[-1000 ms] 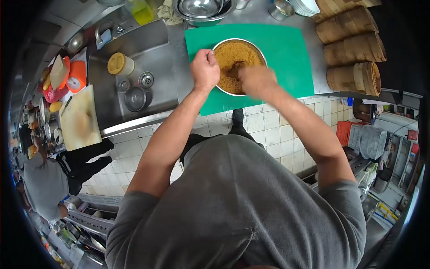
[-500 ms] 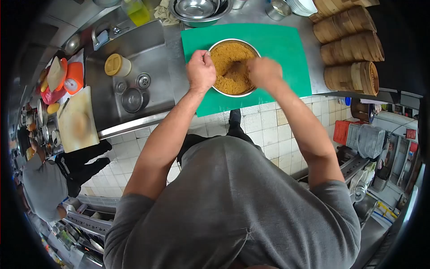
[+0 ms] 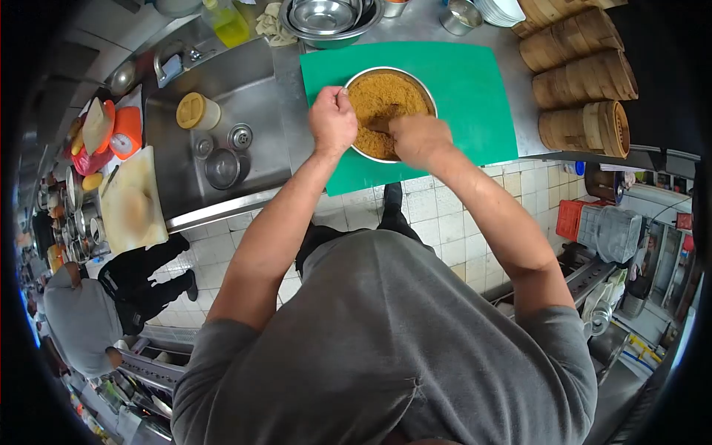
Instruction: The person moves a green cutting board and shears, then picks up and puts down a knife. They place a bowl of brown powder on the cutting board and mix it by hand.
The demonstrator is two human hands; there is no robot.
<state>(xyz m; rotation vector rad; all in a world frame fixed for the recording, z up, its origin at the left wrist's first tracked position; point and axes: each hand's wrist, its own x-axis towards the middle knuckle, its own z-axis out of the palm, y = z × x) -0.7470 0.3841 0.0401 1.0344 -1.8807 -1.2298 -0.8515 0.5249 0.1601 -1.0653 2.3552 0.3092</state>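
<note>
While the metal bowl (image 3: 391, 113) sits on the green mat (image 3: 475, 89), head view shows the left hand (image 3: 333, 121) clamped on its rim and the right hand (image 3: 420, 139) closed in the brown crumb mix (image 3: 378, 96). Judgement: hold the rim firm, work inward to avoid spilling.

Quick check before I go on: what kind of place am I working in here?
Most likely a commercial kitchen: a stainless steel sink set in a steel counter, stacked bamboo steamers, nested metal bowls and a green cutting board.
</note>
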